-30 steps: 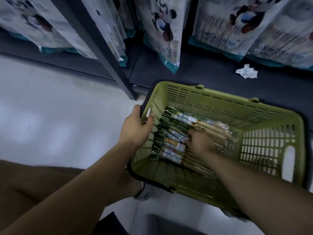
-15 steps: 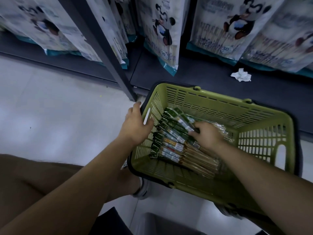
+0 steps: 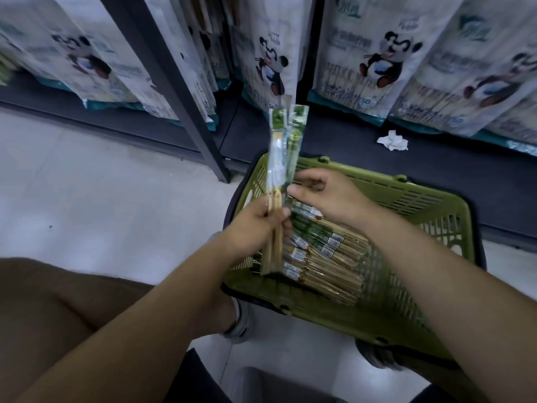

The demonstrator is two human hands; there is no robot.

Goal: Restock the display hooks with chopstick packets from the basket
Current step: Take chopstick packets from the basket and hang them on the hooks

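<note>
A green plastic basket point(image 3: 430, 210) stands on the floor against the bottom shelf. Several chopstick packets point(image 3: 328, 257) with green headers lie stacked inside it. My left hand point(image 3: 255, 228) grips the lower half of two upright chopstick packets point(image 3: 283, 158), held over the basket's left rim. My right hand point(image 3: 328, 196) is beside them, its thumb and fingertips pinching the right-hand packet at mid-length. No display hooks are in sight.
Large white panda-printed bags point(image 3: 374, 56) hang or stand along the dark shelving behind the basket. A black upright post point(image 3: 174, 91) divides the bays. A crumpled white paper point(image 3: 393, 140) lies on the bottom shelf. Pale floor point(image 3: 96, 199) lies left; my knee point(image 3: 58, 303) is lower left.
My left hand left the basket's rim and now holds packets upright. My right hand came up out of the basket with them. The view tilted upward.
</note>
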